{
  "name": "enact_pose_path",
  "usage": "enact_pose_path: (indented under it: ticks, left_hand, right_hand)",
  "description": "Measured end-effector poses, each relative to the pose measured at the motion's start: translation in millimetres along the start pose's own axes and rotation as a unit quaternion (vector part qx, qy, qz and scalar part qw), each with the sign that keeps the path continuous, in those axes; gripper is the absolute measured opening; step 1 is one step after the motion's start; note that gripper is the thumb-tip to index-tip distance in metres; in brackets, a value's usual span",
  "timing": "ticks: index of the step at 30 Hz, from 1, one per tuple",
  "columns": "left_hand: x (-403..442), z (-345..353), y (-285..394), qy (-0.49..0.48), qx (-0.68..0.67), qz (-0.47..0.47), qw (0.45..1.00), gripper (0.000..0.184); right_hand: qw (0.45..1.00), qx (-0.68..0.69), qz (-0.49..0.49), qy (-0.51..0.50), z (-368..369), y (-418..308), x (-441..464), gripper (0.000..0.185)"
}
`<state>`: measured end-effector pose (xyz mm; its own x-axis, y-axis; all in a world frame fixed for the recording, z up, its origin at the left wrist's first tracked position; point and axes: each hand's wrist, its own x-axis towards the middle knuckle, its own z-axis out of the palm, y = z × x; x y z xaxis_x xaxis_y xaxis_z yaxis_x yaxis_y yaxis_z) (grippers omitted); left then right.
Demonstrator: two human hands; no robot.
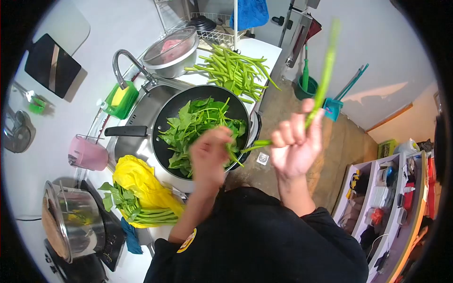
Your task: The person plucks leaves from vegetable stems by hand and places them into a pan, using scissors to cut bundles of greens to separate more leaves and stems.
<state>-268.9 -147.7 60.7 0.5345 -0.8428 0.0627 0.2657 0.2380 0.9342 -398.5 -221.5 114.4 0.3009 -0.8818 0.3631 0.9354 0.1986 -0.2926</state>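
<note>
My right hand is closed around a long green leafy-vegetable stem, raised to the right of the pan. One end of the stem points up and away; a thinner part runs left from my fingers toward the pan rim. My left hand is over the near side of the frying pan. Motion smears its fingers, so their grip is unclear. Loose green leaves with thin stalks fill much of the pan, which rests across the sink. A pile of stripped green stems lies on the counter beyond it.
A steel sink with a faucet is left of the pan. Nearby are a yellow bag with more greens, a steel pot and a bowl under a strainer. Shelves stand at right.
</note>
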Motion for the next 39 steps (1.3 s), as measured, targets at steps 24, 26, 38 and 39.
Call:
enact_pose_path:
  ticks: [24, 26, 38, 39]
  left_hand:
    - [-7.2, 28.8, 24.3, -0.075, 0.257, 0.026, 0.963, 0.016]
    - [-6.0, 25.9, 22.8, -0.084, 0.268, -0.017, 0.96, 0.016]
    - [-7.8, 23.0, 22.8, -0.044, 0.428, 0.144, 0.891, 0.019]
    - [-5.1, 22.0, 24.4, -0.055, 0.437, 0.172, 0.881, 0.018]
  right_hand:
    - [0.99, -0.11, -0.083, -0.019, -7.5, 22.5, 8.2, 0.025]
    - [0.985, -0.141, -0.092, -0.026, -10.0, 29.1, 6.6, 0.025]
    - [0.957, -0.244, -0.048, -0.149, -16.5, 55.4, 4.3, 0.025]
    - [0.947, -0.269, -0.043, -0.167, -19.2, 54.1, 3.2, 0.029]
